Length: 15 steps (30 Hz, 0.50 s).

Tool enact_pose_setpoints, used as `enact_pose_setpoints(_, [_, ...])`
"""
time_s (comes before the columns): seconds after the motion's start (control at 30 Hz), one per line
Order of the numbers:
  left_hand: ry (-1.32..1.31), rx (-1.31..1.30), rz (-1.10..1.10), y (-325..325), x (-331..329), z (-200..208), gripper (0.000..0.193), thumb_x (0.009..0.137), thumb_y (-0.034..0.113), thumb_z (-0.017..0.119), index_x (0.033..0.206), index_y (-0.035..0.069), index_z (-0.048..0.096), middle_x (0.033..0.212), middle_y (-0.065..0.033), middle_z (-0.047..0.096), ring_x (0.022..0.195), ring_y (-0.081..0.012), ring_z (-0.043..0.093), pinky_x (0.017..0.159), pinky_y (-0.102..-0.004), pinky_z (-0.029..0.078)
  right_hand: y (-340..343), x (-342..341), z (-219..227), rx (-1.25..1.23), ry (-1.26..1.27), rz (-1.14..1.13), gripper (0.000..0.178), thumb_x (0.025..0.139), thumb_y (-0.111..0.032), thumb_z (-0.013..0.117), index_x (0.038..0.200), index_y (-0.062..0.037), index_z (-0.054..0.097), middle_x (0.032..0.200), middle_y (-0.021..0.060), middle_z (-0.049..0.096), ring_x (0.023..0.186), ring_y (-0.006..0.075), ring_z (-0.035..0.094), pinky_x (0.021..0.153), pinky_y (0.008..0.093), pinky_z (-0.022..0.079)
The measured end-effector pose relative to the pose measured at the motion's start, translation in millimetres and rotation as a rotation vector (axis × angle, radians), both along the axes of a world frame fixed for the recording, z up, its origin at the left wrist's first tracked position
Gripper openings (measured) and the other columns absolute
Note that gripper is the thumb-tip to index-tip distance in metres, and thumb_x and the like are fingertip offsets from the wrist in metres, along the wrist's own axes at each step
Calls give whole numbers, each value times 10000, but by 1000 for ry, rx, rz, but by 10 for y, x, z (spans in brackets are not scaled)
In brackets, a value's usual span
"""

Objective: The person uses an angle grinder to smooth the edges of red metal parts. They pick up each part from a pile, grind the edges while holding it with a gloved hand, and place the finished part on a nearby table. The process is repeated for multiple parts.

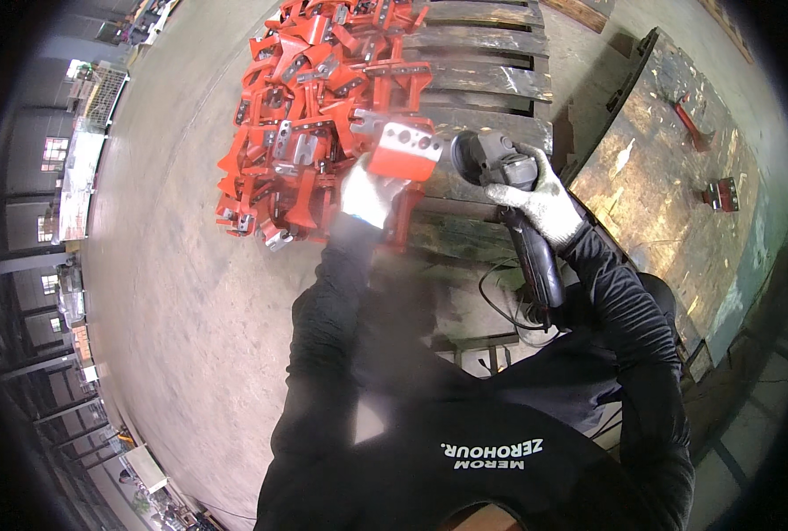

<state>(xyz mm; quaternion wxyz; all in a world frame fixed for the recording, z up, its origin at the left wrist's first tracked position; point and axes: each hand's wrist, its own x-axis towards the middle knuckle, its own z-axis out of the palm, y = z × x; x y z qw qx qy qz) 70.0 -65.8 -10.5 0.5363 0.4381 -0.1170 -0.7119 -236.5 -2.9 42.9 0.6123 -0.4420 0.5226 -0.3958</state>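
In a white glove, my left hand (367,192) is closed on a red metal bracket (404,162) with a bare silver face and several holes along it. That face is turned up, just left of the disc of a black angle grinder (528,248). My gloved right hand (544,199) wraps round the grinder's body near its head. Disc and bracket look close together; whether they touch I cannot tell. Behind and left of the bracket lies a heap of similar red brackets (301,115). Part of my left hand's fingers is hidden under the bracket.
A slatted wooden pallet (473,75) lies beneath the heap and beyond it. On the right, a worn wooden tabletop (668,203) carries a red-handled tool (693,128) and another bracket (721,195). The grinder's black cable (491,301) loops near my knees. Concrete floor (172,221) stretches to the left.
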Motion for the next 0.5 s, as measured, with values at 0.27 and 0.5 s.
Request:
enact_pose_setpoints(0.27, [-50, 25, -134, 137, -462, -64, 435, 1087, 381, 468, 1375, 65, 544, 1291, -144, 618, 1160, -305, 643, 973, -495, 579, -32, 303, 123, -295, 102, -53, 924, 745, -178, 931, 1478, -4, 397, 1342, 158, 602, 1219, 199, 593, 1058, 357, 484])
enact_pose_setpoints(0.5, [-2, 125, -151, 151, -548, -53, 458, 1073, 415, 528, 1379, 75, 546, 1244, -88, 630, 1035, -228, 669, 853, -362, 605, -81, 435, 182, -350, 188, -27, 952, 718, -274, 949, 1474, -31, 424, 1334, 169, 626, 1228, 218, 604, 1060, 361, 483])
